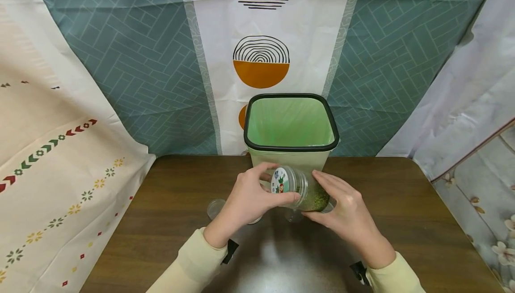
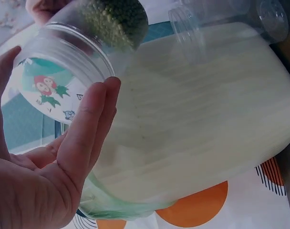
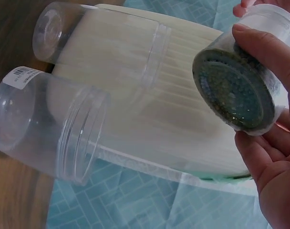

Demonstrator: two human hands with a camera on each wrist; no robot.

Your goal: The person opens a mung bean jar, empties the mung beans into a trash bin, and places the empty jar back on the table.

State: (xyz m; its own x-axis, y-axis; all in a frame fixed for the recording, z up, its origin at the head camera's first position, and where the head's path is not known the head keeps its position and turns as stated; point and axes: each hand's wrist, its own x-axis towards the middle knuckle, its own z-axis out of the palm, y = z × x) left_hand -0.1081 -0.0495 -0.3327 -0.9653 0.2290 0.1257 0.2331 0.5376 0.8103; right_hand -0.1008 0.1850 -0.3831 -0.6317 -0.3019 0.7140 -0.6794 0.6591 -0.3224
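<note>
Both hands hold a clear plastic jar [image 1: 311, 193] of small green beans, tilted nearly onto its side above the table, in front of the bin. My left hand [image 1: 249, 192] grips the lid end, thumb and fingers on opposite sides of the lid [image 2: 47, 88], which bears a cartoon sticker. Around the jar's base end, my right hand [image 1: 348, 205] holds with thumb and fingers; the right wrist view shows the jar's round bottom [image 3: 233, 93]. Inside, the beans [image 2: 114, 21] lie toward the base.
A pale green bin [image 1: 291, 149] with a black rim and a green liner stands at the table's back edge. Two clear jars, one with a barcode label [image 3: 45, 124] and another [image 3: 107, 40], stand on the wooden table [image 1: 169, 221] before it. Patterned cloth [image 1: 153, 60] hangs behind.
</note>
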